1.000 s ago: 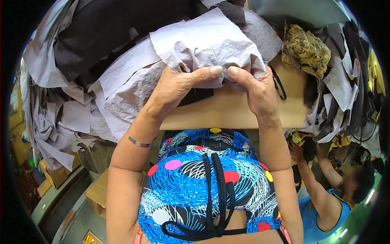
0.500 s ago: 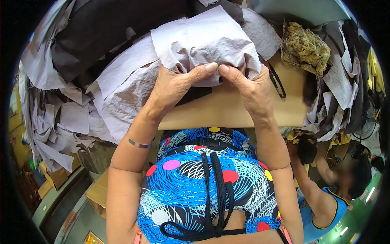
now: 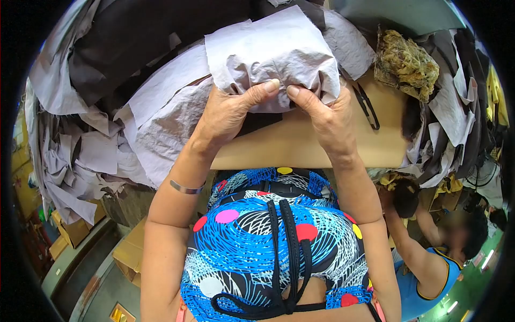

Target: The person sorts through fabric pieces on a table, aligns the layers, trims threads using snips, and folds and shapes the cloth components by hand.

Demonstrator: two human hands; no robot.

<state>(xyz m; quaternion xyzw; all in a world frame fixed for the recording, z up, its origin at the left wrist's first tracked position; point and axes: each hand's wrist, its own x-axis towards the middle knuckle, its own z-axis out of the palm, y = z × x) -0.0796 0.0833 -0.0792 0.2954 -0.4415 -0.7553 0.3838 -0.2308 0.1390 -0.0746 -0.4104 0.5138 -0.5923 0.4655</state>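
A pale grey piece of fabric (image 3: 273, 40) is held up over the table, its near edge bunched into folds. My left hand (image 3: 228, 110) grips that edge, thumb on top and the fingers hidden beneath the cloth. On the other side my right hand (image 3: 327, 115) pinches the same edge the same way. Both thumb tips point inward, with a small gap of cloth between them. Just below the fabric lies a dark piece of cloth (image 3: 260, 123) on the tan tabletop (image 3: 300, 147). Right of my right hand rest black thread snips (image 3: 367, 107).
Stacked pale cloth pieces (image 3: 171, 107) lie to the left, with dark fabric (image 3: 134, 43) behind them. A clear bag of yellowish stringy material (image 3: 407, 64) sits at the back right, beside hanging cloth scraps (image 3: 453, 115). A co-worker in a blue top (image 3: 429, 279) is at the lower right.
My thumbs have drawn slightly apart along the fabric's edge. The cloth stays gripped in both hands, its folds slightly changed.
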